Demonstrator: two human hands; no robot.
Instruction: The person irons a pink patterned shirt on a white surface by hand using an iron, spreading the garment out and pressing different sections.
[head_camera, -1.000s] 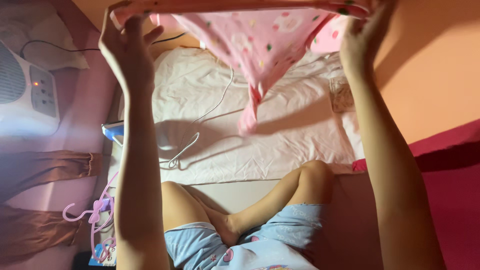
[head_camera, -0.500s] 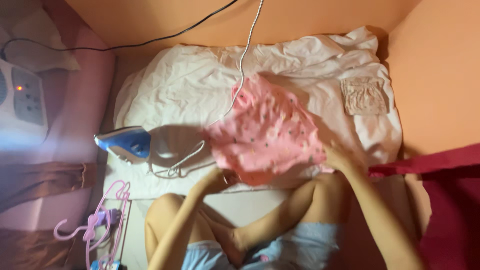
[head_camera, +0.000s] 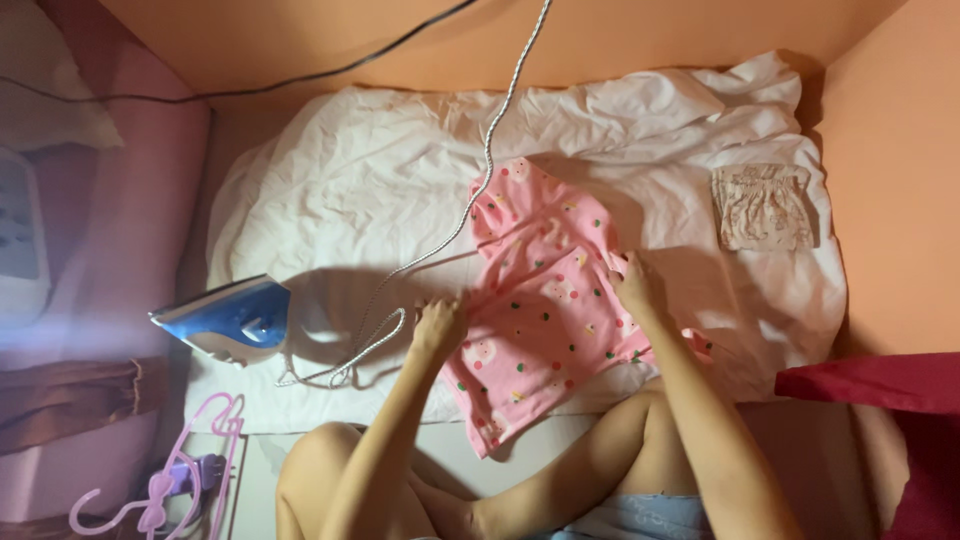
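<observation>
Single head-worn view, looking nearly straight down from above the seated person's lap. Faces forward toward the orange wall at frame top. Close range: forearms enter from the bottom edge, white sheet (head_camera: 350, 200) fills mid-frame. Left edge catches a blue iron (head_camera: 235, 320) and pink hangers (head_camera: 165, 480); right edge a red cloth (head_camera: 870, 385). No second view to overlap.

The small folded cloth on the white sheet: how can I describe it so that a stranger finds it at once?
Start from the crumpled white sheet spread on the floor between the orange walls. Go to its right edge, beyond the pink dotted garment that both hands press flat. There lies the small folded cloth, alone: pale beige with a faint print, roughly square, and touched by nothing.
</observation>
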